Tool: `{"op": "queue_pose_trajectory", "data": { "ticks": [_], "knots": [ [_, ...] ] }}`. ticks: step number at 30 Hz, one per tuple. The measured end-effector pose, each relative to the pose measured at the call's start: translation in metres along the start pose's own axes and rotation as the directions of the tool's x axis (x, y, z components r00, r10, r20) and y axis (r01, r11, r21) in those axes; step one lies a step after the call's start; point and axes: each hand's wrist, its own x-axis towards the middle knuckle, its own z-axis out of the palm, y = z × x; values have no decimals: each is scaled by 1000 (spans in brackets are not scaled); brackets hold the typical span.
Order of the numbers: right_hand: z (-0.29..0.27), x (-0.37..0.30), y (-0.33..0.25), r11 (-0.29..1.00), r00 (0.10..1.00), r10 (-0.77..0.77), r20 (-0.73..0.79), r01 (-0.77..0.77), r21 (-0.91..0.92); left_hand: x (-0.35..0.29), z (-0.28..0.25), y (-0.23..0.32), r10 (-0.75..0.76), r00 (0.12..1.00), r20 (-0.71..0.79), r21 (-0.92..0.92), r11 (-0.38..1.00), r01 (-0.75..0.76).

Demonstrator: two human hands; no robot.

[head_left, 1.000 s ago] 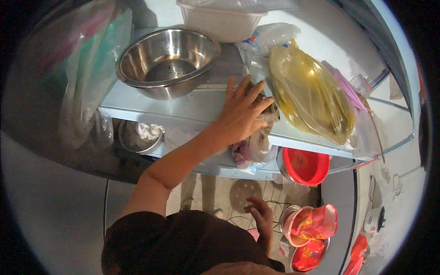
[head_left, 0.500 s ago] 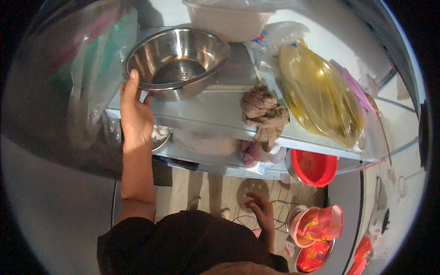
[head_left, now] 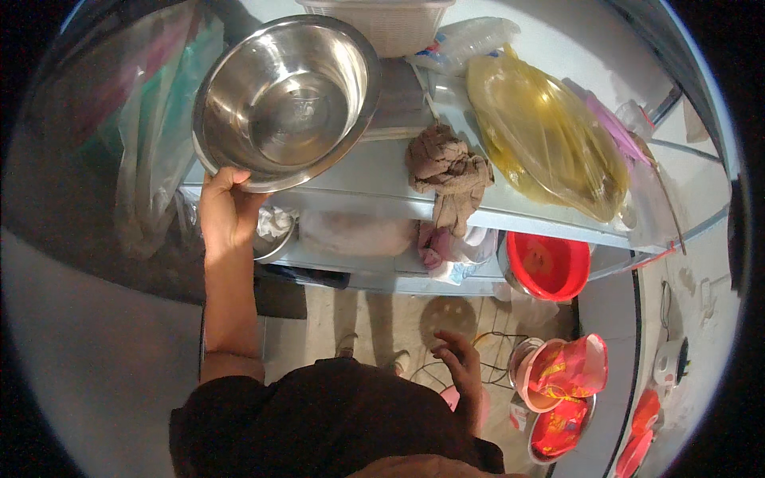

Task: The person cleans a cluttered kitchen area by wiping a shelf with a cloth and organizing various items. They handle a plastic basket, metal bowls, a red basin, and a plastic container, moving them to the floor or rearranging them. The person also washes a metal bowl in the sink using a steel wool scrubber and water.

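A pale shelf unit is seen running across the middle of the frame, with a lower shelf board beneath its upper one. The upper centre-left of the frame is filled by a large stainless steel bowl, which is tilted with its open side turned toward the camera, its lower rim at the front edge of the upper shelf. That lower rim is gripped by the left hand, raised at centre left; the grip is clamped on the bowl's edge, with the thumb laid over the rim.

To the right of the bowl, in the upper right, a yellow translucent plastic cover is laid slanting over the shelf. A clear plastic bag is hung at the left edge of the frame, beside the bowl. A white basket is placed behind the bowl at the top edge. A brown crumpled cloth is draped over the front edge of the upper shelf, between the bowl and the yellow cover. A red basin is kept on the lower level, right of centre. Red patterned containers are stacked at the lower right.

The right hand is held low at centre bottom, well apart from the bowl, its fingers loosely apart and nothing held in them.
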Motion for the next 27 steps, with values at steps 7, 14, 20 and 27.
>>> {"op": "queue_pose_trajectory", "data": {
  "ticks": [7,14,20,27],
  "knots": [
    [14,-21,-3,1000,996,13,-83,-14,-16,-18,-41,-6,25,1000,6,22,999,-26],
    [32,-49,3,997,987,-80,-141,81,-3,-49,-37,-8,-115,969,219,150,985,83],
    [12,-77,-15,973,969,-223,-107,228,41,-124,-14,-39,-107,962,251,422,906,-10],
    [-33,-144,-20,782,957,15,-288,169,601,-214,15,-121,-798,476,371,608,596,526]
  ]
}}
